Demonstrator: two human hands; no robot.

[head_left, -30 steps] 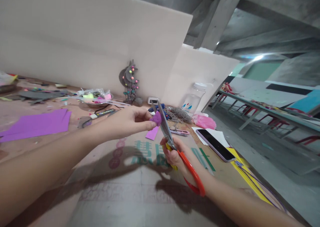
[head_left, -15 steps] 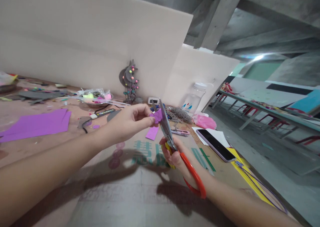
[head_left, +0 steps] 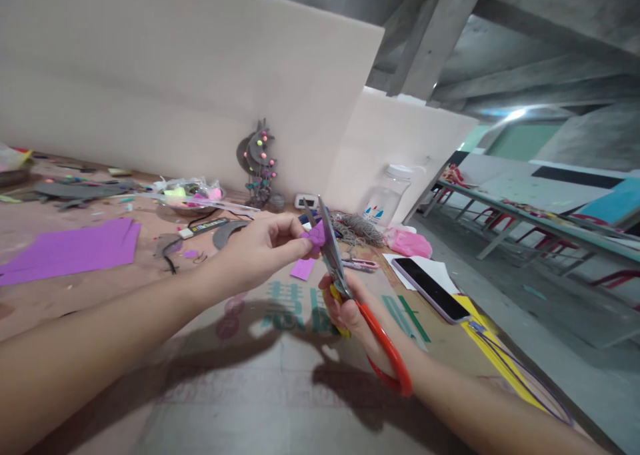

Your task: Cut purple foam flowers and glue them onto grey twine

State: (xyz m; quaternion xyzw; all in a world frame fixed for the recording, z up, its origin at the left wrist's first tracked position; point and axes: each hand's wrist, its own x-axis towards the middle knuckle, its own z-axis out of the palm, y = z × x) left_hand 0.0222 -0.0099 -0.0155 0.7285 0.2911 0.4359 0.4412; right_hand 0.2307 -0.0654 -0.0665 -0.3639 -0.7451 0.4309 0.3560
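Observation:
My left hand (head_left: 260, 248) pinches a small purple foam piece (head_left: 316, 236) between thumb and fingers, held above the table. My right hand (head_left: 350, 311) grips red-and-yellow-handled scissors (head_left: 350, 288), blades pointing up and slightly apart, with the purple piece between them. Under both hands lies a flattened cardboard sheet (head_left: 280, 355) with green printed characters. A small purple offcut (head_left: 303, 269) rests on the cardboard just below the left fingers.
Purple foam sheets (head_left: 70, 249) lie at left. A phone (head_left: 430, 288) on white paper, a pink bag (head_left: 407, 243), a clear jar (head_left: 387, 201) and twine (head_left: 357, 228) sit at right. A decorated grey craft tree (head_left: 259, 161) stands by the white board. Yellow sheets (head_left: 495, 355) border the table's right edge.
The left hand has turned the purple piece slightly against the blades and the scissors shifted a little; both hands stay in nearly the same place.

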